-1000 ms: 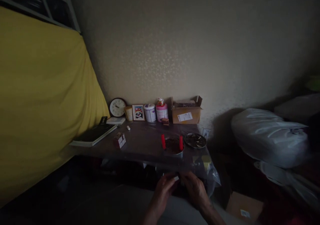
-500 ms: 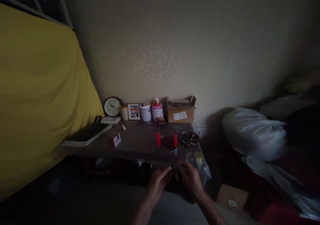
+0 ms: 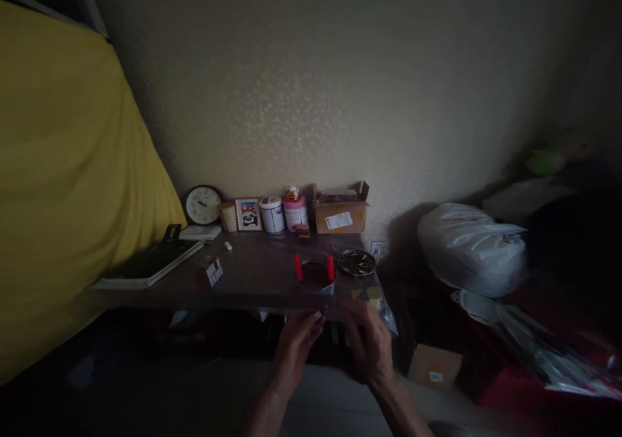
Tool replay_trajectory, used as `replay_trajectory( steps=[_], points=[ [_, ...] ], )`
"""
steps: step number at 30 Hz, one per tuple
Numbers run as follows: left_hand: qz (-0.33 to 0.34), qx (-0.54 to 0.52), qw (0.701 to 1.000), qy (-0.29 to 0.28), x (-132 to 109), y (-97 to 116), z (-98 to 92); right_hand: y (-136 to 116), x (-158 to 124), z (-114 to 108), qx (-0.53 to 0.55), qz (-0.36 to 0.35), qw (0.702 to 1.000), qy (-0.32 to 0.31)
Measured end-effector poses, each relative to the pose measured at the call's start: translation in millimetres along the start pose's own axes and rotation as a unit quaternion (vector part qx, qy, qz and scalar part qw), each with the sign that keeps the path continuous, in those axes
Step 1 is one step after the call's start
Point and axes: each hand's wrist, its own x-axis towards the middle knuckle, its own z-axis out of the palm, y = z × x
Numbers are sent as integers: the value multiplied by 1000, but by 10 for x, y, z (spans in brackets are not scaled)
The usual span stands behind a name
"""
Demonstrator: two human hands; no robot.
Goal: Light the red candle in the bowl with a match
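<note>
Hovering at the tabletop's (image 3: 262, 276) near edge, the left hand (image 3: 294, 347) pinches a small pale object (image 3: 319, 314) at its fingertips. The blurred right hand (image 3: 372, 346) hangs half-curled alongside, and I cannot tell its grip. A red-handled pot (image 3: 315, 275) sits just beyond.

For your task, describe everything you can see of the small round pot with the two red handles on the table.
The pot is small and round, with a pale wall that looks like metal and a dark inside; what it holds is too dim to tell. Two red handles stick up from its rim, one on each side. It stands upright near the front edge of the dark table, just left of a round metal plate. The left hand and right hand are below it, not touching it.
</note>
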Motion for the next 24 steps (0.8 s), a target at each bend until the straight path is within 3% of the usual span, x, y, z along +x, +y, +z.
replay_trajectory(
  steps=[3, 5, 11, 24],
  points=[
    [6, 6, 1000, 1, -6, -1, 35, 31, -24, 42, 33, -2, 998, -49],
    [12, 6, 1000, -4, -20, 6, 60, 162, -44, 108, 42, 56, 995, -72],
    [-10, 20, 999, 28, 12, -16, -63, 554, -51, 82, 39, 220, 974, 29],
    [-31, 33, 998, 45, 172, -139, -398, 341, 105, -80, 120, 306, 937, 121]
  ],
)
